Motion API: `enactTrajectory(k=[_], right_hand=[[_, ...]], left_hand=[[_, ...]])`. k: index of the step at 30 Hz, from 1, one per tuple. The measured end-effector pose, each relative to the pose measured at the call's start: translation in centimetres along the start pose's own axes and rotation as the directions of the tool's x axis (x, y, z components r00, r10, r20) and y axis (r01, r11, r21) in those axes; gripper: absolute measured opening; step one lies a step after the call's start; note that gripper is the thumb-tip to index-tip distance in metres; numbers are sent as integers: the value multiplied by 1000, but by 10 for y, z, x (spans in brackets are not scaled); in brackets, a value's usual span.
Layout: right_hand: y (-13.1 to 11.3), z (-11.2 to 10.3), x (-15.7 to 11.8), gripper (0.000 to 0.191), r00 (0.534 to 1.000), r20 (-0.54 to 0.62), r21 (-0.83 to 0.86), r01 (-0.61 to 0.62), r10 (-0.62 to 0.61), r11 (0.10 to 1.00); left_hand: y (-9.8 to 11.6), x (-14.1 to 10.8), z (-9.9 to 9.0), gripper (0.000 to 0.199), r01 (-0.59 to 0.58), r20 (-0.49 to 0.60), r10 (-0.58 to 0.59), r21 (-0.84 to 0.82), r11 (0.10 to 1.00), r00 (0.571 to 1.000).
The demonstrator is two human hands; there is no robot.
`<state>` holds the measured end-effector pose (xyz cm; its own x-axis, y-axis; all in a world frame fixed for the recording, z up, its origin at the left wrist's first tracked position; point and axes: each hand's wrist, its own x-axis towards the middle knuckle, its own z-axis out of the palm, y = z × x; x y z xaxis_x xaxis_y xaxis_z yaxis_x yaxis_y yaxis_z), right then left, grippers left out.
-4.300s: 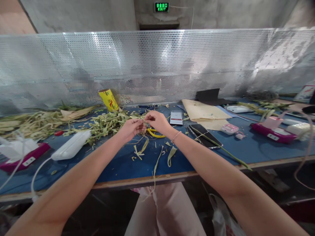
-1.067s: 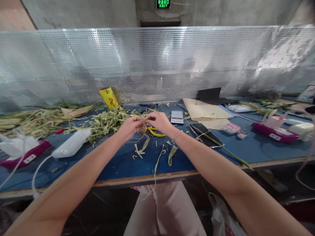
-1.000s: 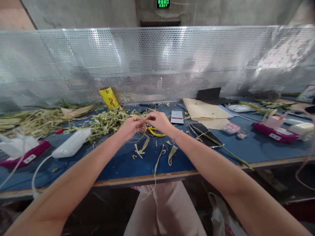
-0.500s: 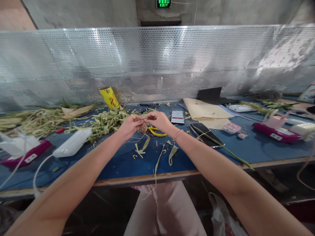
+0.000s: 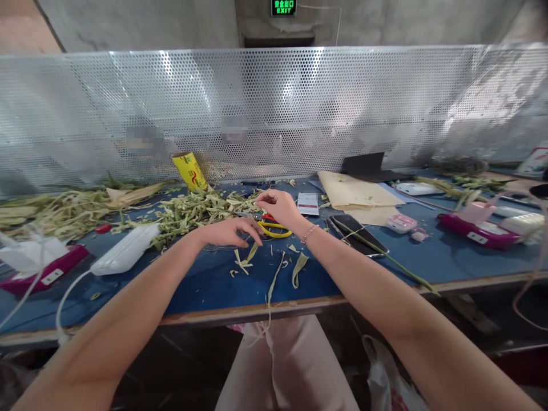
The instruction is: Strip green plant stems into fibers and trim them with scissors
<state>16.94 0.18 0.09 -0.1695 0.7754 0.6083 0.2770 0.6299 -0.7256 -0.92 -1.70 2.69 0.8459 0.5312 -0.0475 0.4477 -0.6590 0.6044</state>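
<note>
My left hand (image 5: 231, 232) hovers palm down above the blue table, its fingers apart and holding nothing. Just in front of its fingertips lie a few pale green leaf strips (image 5: 243, 262). Over the right end of the heap of cut leaf pieces (image 5: 192, 208), my right hand (image 5: 280, 206) has thumb and fingers pinched together; anything between them is too small to make out. Scissors with yellow and red handles (image 5: 276, 233) rest on the table under my right hand, their blades partly hidden by my left hand.
Behind the heap a yellow printed tube (image 5: 190, 171) leans near the perforated metal screen (image 5: 282, 103). To the right are a small white box (image 5: 308, 204), brown paper (image 5: 355, 191) and a black phone (image 5: 359, 233). A white power strip (image 5: 125, 250) with a cable lies on the left.
The hands were together at the heap with fingertips meeting. My left hand has come away toward me and opened; my right hand has stayed nearly in place. More of the scissors shows.
</note>
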Motion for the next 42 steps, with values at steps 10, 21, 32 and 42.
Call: enactTrajectory(k=[10, 21, 32, 42], right_hand=[[-5, 2, -1, 7, 1000, 26, -9, -17, 17, 1000], [-11, 1, -1, 13, 996, -79, 193, -19, 35, 981], [-23, 7, -6, 6, 1000, 6, 302, -24, 23, 953], [-19, 8, -4, 7, 999, -26, 235, -25, 32, 972]], left_hand=[[10, 1, 8, 27, -12, 101, 8, 36, 999, 995], [-4, 12, 13, 12, -119, -613, -206, -446, 887, 763], [1, 18, 26, 18, -195, -465, -236, -704, 683, 854], [10, 18, 27, 25, -256, -544, -234, -676, 691, 806]])
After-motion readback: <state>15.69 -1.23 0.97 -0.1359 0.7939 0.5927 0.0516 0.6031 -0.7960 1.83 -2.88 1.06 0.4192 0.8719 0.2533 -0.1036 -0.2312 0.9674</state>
